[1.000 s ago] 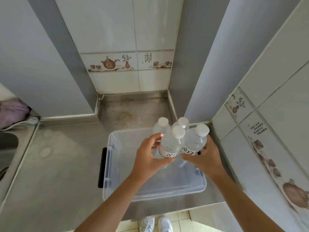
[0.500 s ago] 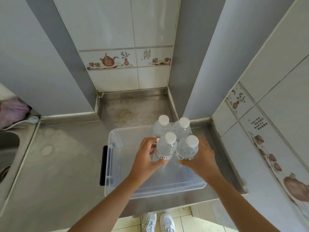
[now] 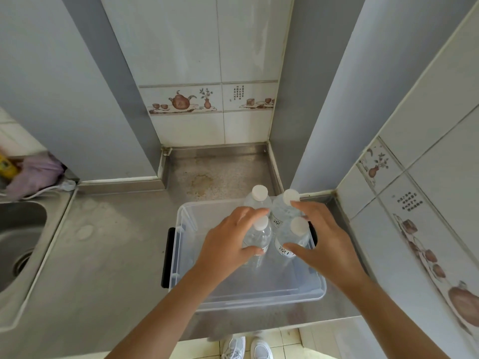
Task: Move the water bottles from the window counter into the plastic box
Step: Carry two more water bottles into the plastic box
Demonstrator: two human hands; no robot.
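A clear plastic box (image 3: 246, 299) sits on the steel counter (image 3: 108, 255) in the corner. Several white-capped water bottles stand upright together in its far right part. My left hand (image 3: 228, 242) curls round the front left bottle (image 3: 259, 235), thumb on its near side. My right hand (image 3: 326, 244) has its fingers spread straight over the front right bottle (image 3: 295, 233), thumb touching the label. Its index finger reaches the cap of the back right bottle (image 3: 289, 198). The back left bottle (image 3: 259, 194) stands free of both hands.
A steel sink (image 3: 18, 242) lies at the far left, with a purple cloth (image 3: 36, 174) behind it. Tiled walls close in on the right and behind the recessed counter section (image 3: 215, 172). A black handle (image 3: 166, 257) sticks out of the box's left side. The counter edge runs just below the box.
Both hands have lowered the two front bottles down into the box beside the two back ones. My right hand's fingers have spread away from its bottle.
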